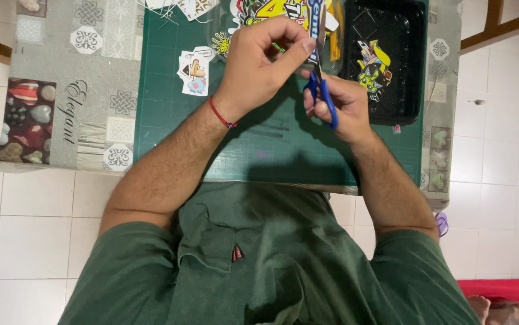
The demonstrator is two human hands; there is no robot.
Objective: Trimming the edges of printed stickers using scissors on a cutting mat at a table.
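Head view: white tiled floor, table under patterned grey oilcloth (61, 78), dark green cutting mat (163, 108) on top. Left hand (259, 63) curled, thumb and fingers pinching colourful printed sticker sheet (283, 12) above mat. Right hand (340, 105) closed through blue-handled scissors (322, 90), blades up against sheet. Cut-out stickers (194, 71) lie left of hands; black plastic tray (392, 54) at right holds more.
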